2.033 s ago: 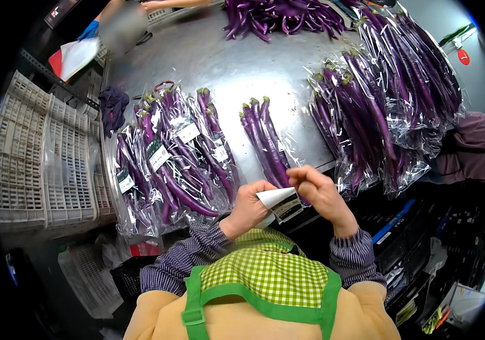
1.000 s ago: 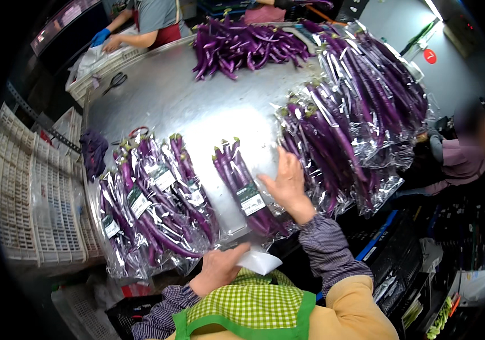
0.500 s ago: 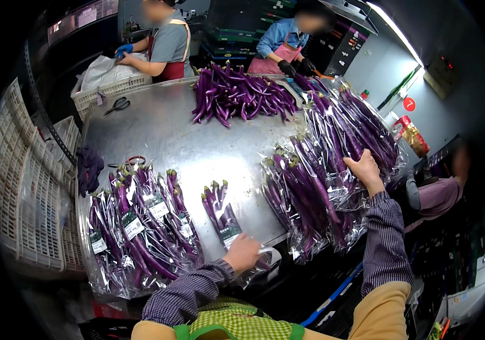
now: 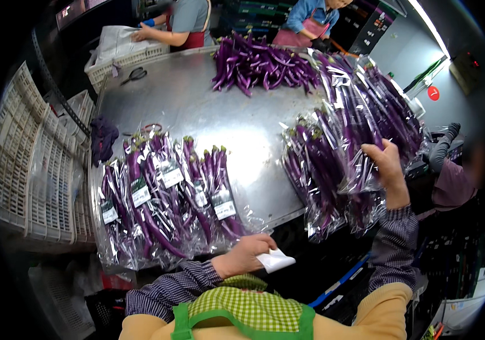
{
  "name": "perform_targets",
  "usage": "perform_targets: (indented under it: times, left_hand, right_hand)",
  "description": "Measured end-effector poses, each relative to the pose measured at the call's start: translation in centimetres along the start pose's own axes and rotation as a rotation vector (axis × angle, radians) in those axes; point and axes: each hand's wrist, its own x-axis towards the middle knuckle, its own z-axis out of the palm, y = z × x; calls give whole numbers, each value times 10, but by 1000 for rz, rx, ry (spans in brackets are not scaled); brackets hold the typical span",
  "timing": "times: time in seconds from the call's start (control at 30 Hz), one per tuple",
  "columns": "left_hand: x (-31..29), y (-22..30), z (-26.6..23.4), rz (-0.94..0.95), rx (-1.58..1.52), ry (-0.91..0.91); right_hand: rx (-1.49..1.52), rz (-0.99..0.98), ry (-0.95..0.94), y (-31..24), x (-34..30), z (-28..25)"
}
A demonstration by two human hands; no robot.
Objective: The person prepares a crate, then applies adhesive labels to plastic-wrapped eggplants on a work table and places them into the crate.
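Note:
Close to the table's front edge, my left hand (image 4: 243,255) is closed on a small folded white paper (image 4: 277,260), perhaps a label sheet. My right hand (image 4: 388,164) grips the lower end of a clear plastic bag of eggplants (image 4: 347,122) in the pile at the right. More bagged eggplants (image 4: 316,161) lie under and beside it. At the left lies a row of bagged eggplants (image 4: 154,195) with white-and-green labels. The labelled bag (image 4: 221,187) at that row's right end is nearest my left hand.
Loose eggplants (image 4: 262,65) are heaped at the metal table's (image 4: 174,96) far side. Scissors (image 4: 135,74) and a dark purple cloth (image 4: 104,139) lie at its left. White crates (image 4: 44,164) stand left. Two people work across the table; another person (image 4: 452,181) is at the right.
The labelled bag has gone left to join the row, and my left hand has let go of it and now holds the white paper. My right hand has lifted the eggplant bag's end slightly.

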Motion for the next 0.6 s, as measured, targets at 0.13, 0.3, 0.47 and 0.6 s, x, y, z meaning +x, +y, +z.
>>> perform_targets:
  times: [0.13,0.3,0.47,0.6]
  left_hand:
    - [-2,32,20,-1,-264,-103]
    - [-1,28,20,72,-198,-92]
    - [-8,13,20,-80,73,173]
    - [1,12,15,-181,226,260]
  right_hand:
    - [-21,-24,-15,79,-52,64]
    - [-229,111,-98,201,-120,173]
    - [-636,-144,-9,221,-148,177]
    - [40,57,-211,147,-156,130]
